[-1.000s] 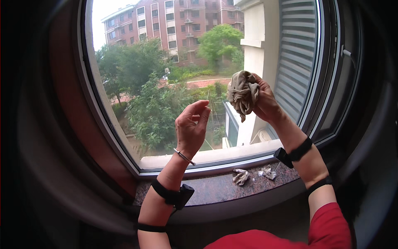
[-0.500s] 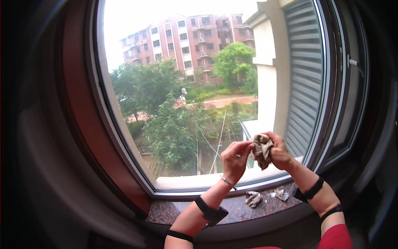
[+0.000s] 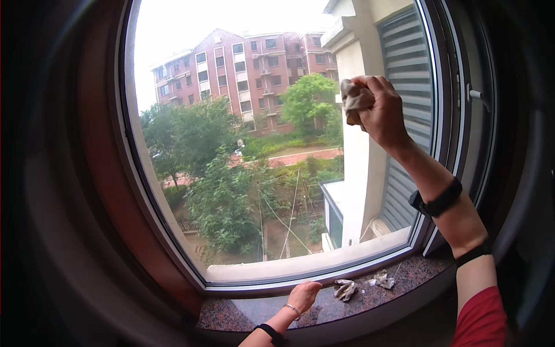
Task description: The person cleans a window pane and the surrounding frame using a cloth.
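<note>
My right hand (image 3: 386,113) is raised in front of the window pane, its fingers closed around a crumpled, beige-grey cleaning cloth (image 3: 355,103). The cloth is bunched up at the level of the building outside; whether it touches the glass I cannot tell. Low down, my left hand (image 3: 304,296) hovers over or near the granite sill (image 3: 225,313), fingers stretched loosely to the right with nothing visible in them. Just right of that hand, a crumpled, dirty-looking wad (image 3: 345,290) lies on the sill. A second, paler wad (image 3: 384,279) with small white scraps lies further right.
A grey window frame (image 3: 272,288) surrounds the large pane. To the right is a side window panel with a white handle (image 3: 478,96). Reddish-brown wood trim (image 3: 104,156) runs up the left side. Trees and a brick building show through the glass.
My right hand has carried the cloth upward, away from my left hand. My left hand has let go of the cloth and dropped toward the sill. The view has shifted slightly.
</note>
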Motion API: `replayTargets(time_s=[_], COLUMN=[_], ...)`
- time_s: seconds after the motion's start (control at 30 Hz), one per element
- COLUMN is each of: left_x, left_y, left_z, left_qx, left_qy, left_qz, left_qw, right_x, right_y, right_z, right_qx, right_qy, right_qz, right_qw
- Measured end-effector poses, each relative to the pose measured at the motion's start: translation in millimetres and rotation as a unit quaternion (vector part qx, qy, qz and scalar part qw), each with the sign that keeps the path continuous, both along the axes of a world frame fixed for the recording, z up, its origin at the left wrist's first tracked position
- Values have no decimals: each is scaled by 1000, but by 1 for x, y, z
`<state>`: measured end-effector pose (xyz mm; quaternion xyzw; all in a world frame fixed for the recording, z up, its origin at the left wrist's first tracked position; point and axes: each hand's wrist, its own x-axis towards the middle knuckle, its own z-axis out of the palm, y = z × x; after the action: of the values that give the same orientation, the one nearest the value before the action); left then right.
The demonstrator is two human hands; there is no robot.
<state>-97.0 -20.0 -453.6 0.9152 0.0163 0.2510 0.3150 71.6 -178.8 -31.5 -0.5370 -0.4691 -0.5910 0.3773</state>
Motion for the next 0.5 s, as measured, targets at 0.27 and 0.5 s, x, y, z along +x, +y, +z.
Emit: replayTargets(time_s=[0.27,0.5], left_x=[-32,-22], left_y=[19,20], left_z=[-72,-82], left_qx=[-160,-277], left_qy=[133,97], left_qz=[128,157], left_qw=[970,943], right_x=[15,10], right_y=[69,87], right_z=[27,127], right_qx=[-82,-7], right_qy=[-121,-148], right_qz=[-52,-132], right_qw=[988,980])
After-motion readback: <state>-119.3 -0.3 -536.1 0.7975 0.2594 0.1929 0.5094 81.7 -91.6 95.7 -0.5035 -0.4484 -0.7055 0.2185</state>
